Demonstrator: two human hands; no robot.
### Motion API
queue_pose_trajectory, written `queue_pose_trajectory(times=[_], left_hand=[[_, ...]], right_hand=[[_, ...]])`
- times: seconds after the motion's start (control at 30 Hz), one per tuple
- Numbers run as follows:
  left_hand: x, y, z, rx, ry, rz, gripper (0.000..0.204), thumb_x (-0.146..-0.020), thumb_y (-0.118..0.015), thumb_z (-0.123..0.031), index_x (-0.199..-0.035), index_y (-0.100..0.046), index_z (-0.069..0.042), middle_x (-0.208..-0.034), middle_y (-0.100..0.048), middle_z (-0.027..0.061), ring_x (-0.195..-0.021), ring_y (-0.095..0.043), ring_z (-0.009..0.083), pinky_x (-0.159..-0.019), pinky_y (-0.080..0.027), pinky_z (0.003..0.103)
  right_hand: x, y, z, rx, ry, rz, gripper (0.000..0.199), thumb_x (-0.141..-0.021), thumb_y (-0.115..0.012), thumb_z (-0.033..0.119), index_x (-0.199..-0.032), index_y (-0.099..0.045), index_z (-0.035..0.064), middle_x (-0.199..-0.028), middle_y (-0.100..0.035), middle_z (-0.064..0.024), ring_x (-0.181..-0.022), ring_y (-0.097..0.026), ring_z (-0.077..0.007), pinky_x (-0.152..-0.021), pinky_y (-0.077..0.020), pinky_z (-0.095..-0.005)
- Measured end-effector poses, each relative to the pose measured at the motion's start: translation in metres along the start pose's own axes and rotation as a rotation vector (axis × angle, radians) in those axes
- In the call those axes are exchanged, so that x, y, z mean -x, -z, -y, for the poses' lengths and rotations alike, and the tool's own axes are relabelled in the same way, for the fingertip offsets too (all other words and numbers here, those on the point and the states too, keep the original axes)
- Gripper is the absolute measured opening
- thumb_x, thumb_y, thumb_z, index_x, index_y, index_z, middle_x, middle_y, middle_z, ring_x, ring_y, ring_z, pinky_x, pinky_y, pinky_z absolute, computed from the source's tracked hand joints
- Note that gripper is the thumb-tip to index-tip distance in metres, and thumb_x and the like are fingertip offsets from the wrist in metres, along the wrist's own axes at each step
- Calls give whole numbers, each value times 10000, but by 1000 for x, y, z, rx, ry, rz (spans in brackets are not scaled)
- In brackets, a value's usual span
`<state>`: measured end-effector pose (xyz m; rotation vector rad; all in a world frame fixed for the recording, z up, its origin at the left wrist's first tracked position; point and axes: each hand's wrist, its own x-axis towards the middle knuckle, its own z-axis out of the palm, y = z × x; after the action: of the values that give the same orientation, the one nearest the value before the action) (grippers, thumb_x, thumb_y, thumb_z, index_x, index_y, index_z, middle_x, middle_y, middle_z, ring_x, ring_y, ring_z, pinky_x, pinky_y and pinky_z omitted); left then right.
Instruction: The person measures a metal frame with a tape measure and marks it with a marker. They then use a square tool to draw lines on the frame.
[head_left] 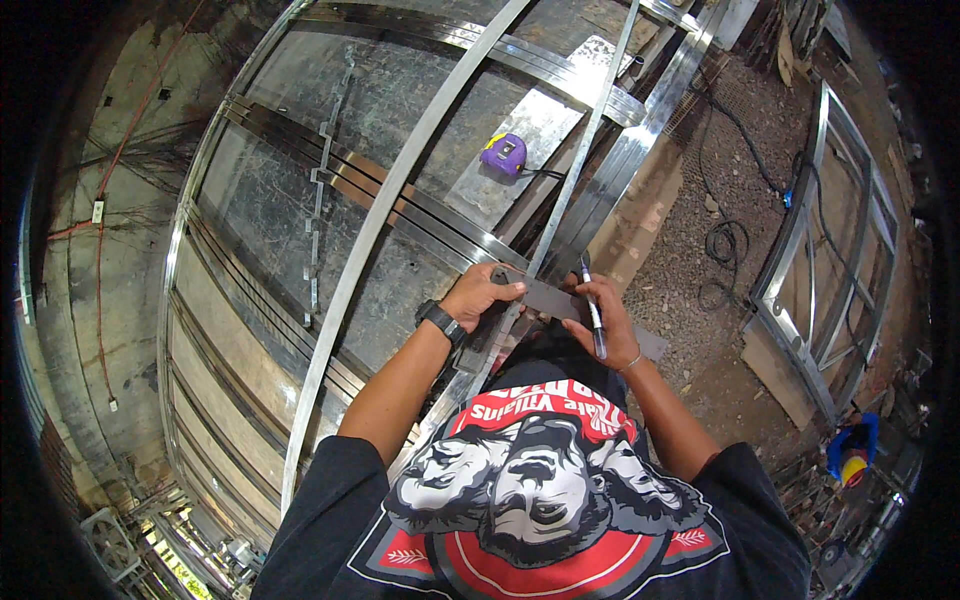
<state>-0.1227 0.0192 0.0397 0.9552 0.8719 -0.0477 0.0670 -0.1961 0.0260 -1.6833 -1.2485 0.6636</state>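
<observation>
Left hand (472,299) pinches one end of the flat bar (546,297), which bridges the metal strip (583,152) between the hands; right hand (612,325), apart, grips the pen (597,318). Steady pressure, pen tight to the edge, should serve best.

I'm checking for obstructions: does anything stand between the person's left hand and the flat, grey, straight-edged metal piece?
Nothing visible does: the left hand has its thumb directly on the flat grey metal piece. The slim white pen is off to the right, in the right hand.
</observation>
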Motion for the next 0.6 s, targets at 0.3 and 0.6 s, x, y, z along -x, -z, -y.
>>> queue_pose_trajectory(times=[0.3, 0.6], left_hand=[[-2, -2, 2, -15, -4, -14, 248, -892, -840, -132, -1097, -731, -44, -973, -756, 45, -880, -689, 149, -869, -532, 327], [-4, -3, 4, 22, 29, 7, 252, -902, -837, -134, -1107, -729, -37, -976, -764, 59, -834, -722, 165, -802, -586, 341]], right_hand=[[1, 1, 1, 26, 9, -15, 586, -833, -860, 161, -1313, -547, 39, -1330, -539, -257, -1241, -580, -442, -1024, -502, -449], [3, 1, -3, 2, 11, -27, 583, -822, -868, 151, -1304, -558, 43, -1329, -551, -240, -1232, -585, -438, -1030, -498, -447]])
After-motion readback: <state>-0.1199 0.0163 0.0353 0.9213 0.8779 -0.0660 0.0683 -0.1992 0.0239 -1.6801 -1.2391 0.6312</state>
